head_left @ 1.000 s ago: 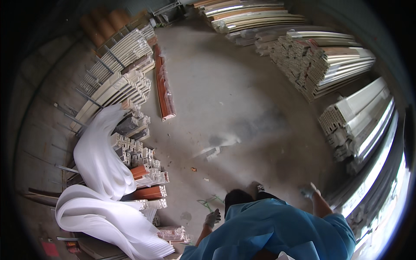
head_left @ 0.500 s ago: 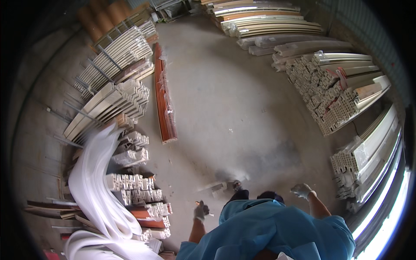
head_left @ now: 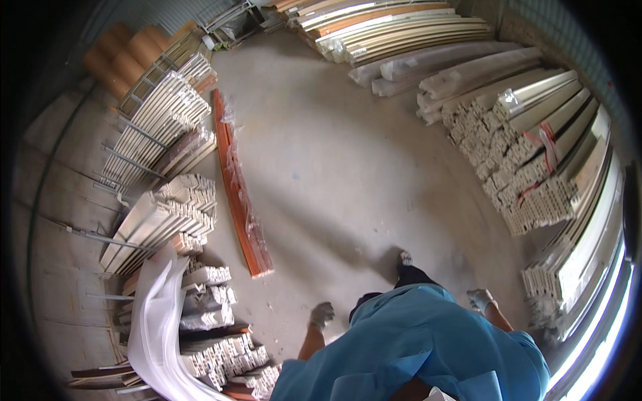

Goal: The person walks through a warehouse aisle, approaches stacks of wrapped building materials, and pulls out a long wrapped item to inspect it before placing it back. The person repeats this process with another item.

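My left hand (head_left: 322, 314), in a pale grey work glove, hangs over the floor at the left of my blue top. Its fingers look curled closed; whatever is inside them is hidden. On the other side my right hand (head_left: 479, 299), also gloved, is held out low with loosely bent fingers and nothing visible in it. Neither hand touches anything around it. Ahead and to the left, a long bundle of reddish-brown profiles (head_left: 242, 194) lies on the floor, partly wrapped in clear plastic.
Racked stacks of cream profiles (head_left: 164, 217) line the left side, with white foam sheeting (head_left: 155, 321) draped over the nearer ones. More profile bundles (head_left: 508, 167) are piled along the right. Brown rolls (head_left: 127, 57) stand at the far left. Grey concrete floor (head_left: 321, 154) runs between.
I have stepped forward, and the view has shifted and turned. The reddish-brown bundle sits closer. The small orange-tipped thing seen at my left hand no longer shows.
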### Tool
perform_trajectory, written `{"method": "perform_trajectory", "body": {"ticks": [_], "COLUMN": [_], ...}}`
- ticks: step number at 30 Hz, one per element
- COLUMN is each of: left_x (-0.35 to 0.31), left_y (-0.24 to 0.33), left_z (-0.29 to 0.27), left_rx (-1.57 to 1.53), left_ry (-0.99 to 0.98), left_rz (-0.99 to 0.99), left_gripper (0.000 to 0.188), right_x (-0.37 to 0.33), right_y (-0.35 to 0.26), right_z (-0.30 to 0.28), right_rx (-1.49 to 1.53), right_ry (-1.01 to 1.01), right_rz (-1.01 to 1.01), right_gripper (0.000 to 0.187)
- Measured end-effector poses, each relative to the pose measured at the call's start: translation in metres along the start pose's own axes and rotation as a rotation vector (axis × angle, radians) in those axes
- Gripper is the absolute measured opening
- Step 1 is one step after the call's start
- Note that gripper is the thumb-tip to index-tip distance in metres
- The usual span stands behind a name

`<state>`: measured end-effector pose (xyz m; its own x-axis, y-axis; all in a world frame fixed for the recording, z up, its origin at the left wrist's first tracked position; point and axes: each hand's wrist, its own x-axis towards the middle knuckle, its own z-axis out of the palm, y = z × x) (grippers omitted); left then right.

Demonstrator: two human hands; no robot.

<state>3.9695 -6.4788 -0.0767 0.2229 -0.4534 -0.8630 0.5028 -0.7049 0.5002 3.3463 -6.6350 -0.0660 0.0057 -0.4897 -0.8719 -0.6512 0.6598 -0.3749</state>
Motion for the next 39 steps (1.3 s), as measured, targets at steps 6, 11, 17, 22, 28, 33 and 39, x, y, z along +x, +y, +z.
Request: {"method": "perform_trajectory", "body": {"ticks": [6, 11, 17, 22, 28, 33, 39], "left_x": [0.025, 0.069, 0.190, 0.278, 0.336, 0.400, 0.421], "left_y": [0.076, 0.171, 0.334, 0.538, 0.708, 0.716, 0.696], "left_z": [0.078, 0.087, 0.031, 0.036, 0.107, 0.167, 0.232], "left_rx": [0.090, 0.064, 0.256, 0.094, 0.132, 0.147, 0.249], "left_ry": [0.080, 0.139, 0.102, 0.191, 0.136, 0.110, 0.035], "left_rz": [-0.054, -0.134, -0.081, 0.153, 0.324, 0.159, -0.277], "left_gripper": [0.044, 0.057, 0.060, 0.061, 0.051, 0.046, 0.042], "right_x": [0.106, 0.180, 0.220, 0.192, 0.209, 0.305, 0.407], "right_y": [-0.238, -0.399, -0.481, -0.518, -0.568, -0.653, -0.802], "right_z": [-0.128, -0.168, -0.109, -0.067, -0.070, -0.132, -0.257], "right_rx": [-0.015, 0.259, -0.564, 0.045, 0.229, 0.325, 0.352], "right_ry": [0.200, 0.251, 0.307, 0.039, 0.041, 0.081, 0.153], "right_rz": [-0.269, -0.371, -1.022, -0.001, 0.193, 0.075, -0.208], "right_gripper": [0.016, 0.019, 0.015, 0.030, 0.032, 0.030, 0.021]}}
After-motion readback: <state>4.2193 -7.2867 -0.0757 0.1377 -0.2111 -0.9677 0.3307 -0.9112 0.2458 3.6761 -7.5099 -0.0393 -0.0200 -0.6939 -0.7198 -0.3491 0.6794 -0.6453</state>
